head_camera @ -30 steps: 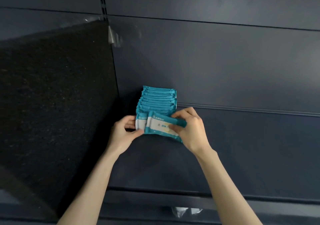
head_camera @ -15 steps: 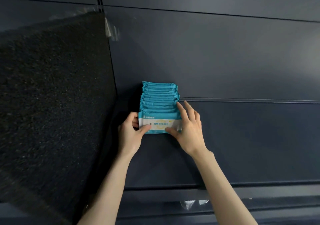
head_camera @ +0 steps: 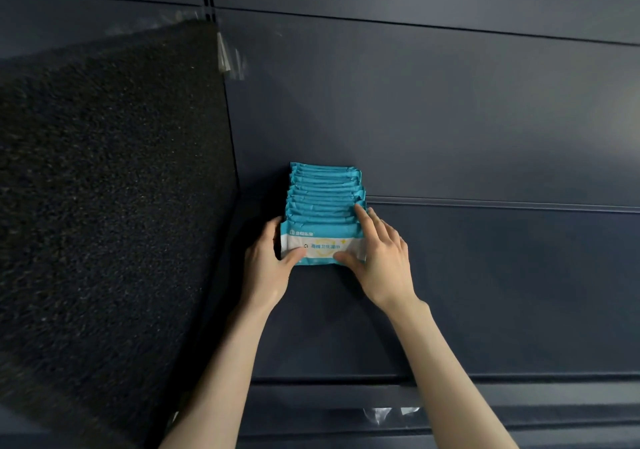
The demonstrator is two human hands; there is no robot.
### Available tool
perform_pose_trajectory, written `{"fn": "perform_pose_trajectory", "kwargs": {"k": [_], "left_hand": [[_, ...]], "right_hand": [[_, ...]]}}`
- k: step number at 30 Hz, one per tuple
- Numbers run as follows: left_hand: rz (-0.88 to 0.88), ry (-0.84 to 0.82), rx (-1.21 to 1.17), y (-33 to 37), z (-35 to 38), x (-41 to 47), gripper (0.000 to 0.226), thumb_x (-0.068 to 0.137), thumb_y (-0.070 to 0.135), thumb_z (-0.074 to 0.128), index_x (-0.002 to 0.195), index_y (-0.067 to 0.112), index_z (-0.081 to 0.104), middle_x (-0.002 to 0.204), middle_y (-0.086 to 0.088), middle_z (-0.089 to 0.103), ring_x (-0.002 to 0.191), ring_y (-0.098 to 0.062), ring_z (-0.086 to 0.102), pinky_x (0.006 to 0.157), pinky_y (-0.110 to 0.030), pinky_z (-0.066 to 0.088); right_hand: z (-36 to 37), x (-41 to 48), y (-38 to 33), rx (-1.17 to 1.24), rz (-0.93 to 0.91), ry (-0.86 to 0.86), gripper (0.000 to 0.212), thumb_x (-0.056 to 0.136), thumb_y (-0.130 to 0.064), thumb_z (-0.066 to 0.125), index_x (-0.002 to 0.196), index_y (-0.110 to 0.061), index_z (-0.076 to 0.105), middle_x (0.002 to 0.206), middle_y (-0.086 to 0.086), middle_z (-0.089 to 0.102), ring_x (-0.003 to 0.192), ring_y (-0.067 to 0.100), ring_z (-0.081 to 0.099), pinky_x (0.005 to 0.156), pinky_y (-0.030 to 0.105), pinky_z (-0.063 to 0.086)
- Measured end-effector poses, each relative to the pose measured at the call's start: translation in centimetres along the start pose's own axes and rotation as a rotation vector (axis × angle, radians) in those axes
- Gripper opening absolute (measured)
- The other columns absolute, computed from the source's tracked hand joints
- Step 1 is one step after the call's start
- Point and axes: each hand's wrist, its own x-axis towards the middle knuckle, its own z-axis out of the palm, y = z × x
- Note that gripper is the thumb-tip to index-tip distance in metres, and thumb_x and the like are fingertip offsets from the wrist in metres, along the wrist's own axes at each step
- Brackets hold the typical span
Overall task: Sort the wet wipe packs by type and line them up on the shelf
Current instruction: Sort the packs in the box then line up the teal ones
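Observation:
A row of several teal wet wipe packs (head_camera: 325, 192) stands upright on the dark shelf (head_camera: 485, 292), running from the back wall toward me. The front pack (head_camera: 322, 237) shows a white label band with print. My left hand (head_camera: 268, 265) holds the row's left side, thumb on the front pack's face. My right hand (head_camera: 377, 258) rests on the right side, fingers straight along the pack tops and thumb on the front face. Both hands bracket the row.
A black speckled panel (head_camera: 104, 189) walls off the shelf's left side, close to the packs. The back wall (head_camera: 450, 102) is dark blue. The shelf's front rail (head_camera: 450, 396) carries a clear label holder (head_camera: 384, 414).
The front pack, tilted in my right hand a second ago, now stands square against the row. Both hands have closed in on the row's sides.

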Motion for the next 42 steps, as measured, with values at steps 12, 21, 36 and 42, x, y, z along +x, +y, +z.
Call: {"fn": "perform_pose_trajectory", "kwargs": {"k": [12,21,36,42], "left_hand": [[0.009,0.022,0.161,1.6,-0.5,-0.5,0.064,0.078,0.017,0.075,0.135,0.014,0.046,0.128,-0.007,0.058,0.116,-0.024,0.054,0.096,-0.039,0.045],[0.364,0.107,0.285,5.9,-0.8,-2.6,0.049,0.081,0.016,0.072,0.125,0.003,0.056,0.124,-0.014,0.058,0.116,-0.033,0.051,0.097,-0.043,0.041],[0.665,-0.460,0.117,14.2,14.9,-21.4,0.039,0.087,0.040,0.048,0.112,0.014,0.063,0.108,0.005,0.063,0.101,-0.013,0.055,0.084,-0.037,0.050],[0.647,-0.777,0.134,14.1,21.8,-34.6,0.041,0.086,0.043,0.044,0.111,0.018,0.064,0.105,0.006,0.065,0.097,-0.012,0.056,0.082,-0.033,0.049]], "right_hand": [[-1.1,0.1,-0.8,-0.030,0.015,-0.086,0.085,0.087,-0.048,0.060,0.151,-0.026,0.009,0.158,0.004,0.017,0.142,0.024,0.019,0.114,0.036,0.014],[-5.6,-3.7,-0.3,0.041,0.070,0.088,0.053,0.092,-0.034,0.058,0.139,-0.015,0.043,0.149,0.004,0.036,0.132,0.027,0.034,0.106,0.037,0.031],[-16.1,-28.4,13.0,-0.102,0.427,0.399,0.027,0.089,-0.026,0.064,0.115,-0.019,0.064,0.125,0.000,0.061,0.114,0.023,0.056,0.093,0.038,0.047],[-18.0,-43.3,18.8,-0.148,0.640,0.336,0.027,0.085,-0.026,0.064,0.110,-0.018,0.065,0.118,0.001,0.065,0.105,0.025,0.061,0.086,0.038,0.053]]}}
